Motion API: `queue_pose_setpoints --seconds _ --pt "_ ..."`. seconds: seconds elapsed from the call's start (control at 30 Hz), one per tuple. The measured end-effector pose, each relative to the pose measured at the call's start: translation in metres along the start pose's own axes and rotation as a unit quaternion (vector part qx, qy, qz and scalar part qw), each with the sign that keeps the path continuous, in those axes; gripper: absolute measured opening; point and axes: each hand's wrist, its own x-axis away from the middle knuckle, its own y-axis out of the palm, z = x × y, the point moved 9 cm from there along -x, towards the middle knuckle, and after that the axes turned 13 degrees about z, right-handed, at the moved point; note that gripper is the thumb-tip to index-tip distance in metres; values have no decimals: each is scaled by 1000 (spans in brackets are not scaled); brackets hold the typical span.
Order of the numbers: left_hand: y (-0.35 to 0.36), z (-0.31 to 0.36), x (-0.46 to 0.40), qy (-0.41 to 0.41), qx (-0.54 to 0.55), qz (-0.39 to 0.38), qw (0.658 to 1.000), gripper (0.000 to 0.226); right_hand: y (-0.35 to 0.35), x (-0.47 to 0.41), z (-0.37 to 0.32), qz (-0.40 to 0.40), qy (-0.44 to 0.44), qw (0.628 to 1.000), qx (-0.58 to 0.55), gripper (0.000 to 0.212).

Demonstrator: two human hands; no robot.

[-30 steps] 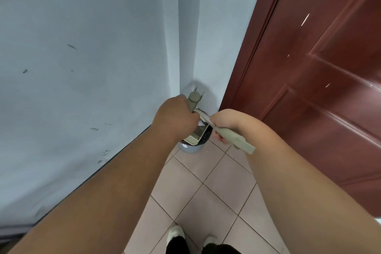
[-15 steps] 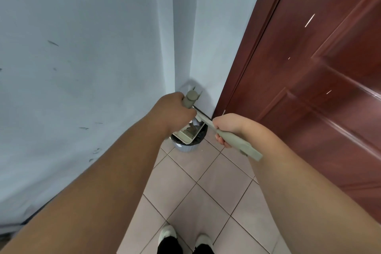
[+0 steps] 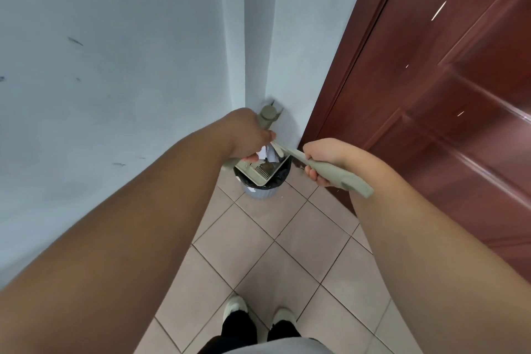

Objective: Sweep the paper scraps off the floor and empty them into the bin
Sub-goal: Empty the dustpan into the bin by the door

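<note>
The left hand (image 3: 247, 135) grips the dustpan (image 3: 263, 171) handle, tipping it over the bin (image 3: 260, 191); the right hand (image 3: 323, 159) holds the brush (image 3: 336, 174). Paper scraps (image 3: 267, 154) cling inside the pan. Tilt steeper and brush downward, keeping the lip inside the rim.

Left hand (image 3: 247, 135) grips dustpan (image 3: 263, 171) over bin (image 3: 260, 191); right hand (image 3: 323, 159) grips brush handle (image 3: 336, 174); paper scraps (image 3: 267, 152) in dustpan

The bin (image 3: 263, 190) sits boxed into the corner: pale wall (image 3: 115, 80) from 9 to 12 o'clock, red door (image 3: 431, 95) close at 3. The dustpan (image 3: 260, 172) covers its mouth. Only the tiled floor (image 3: 273, 238) at 6 o'clock lies open to me.
</note>
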Motion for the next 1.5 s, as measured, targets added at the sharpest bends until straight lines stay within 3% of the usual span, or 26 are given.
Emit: queue_pose_setpoints --seconds 0.13,0.3,0.5,0.73,1.23,1.37,1.5 --pt "-10 13 4 43 -64 1 997 34 2 8 4 -31 19 999 19 18" --pt "-17 34 10 99 -169 -9 981 33 2 11 1 -26 5 998 -50 28" --pt "-18 52 9 149 -249 -12 957 30 4 25 11 -66 56 996 -18 21" --pt "10 40 26 210 -371 -34 904 19 8 29 21 -61 65 989 -114 15" --pt "56 27 62 244 -380 -33 891 3 11 30 44 -69 69 980 -171 24" --pt "68 21 73 245 -404 -27 881 18 7 27 61 -61 50 983 -166 23" --pt "90 8 82 230 -431 -47 871 18 -2 27 71 -68 48 985 -152 15"
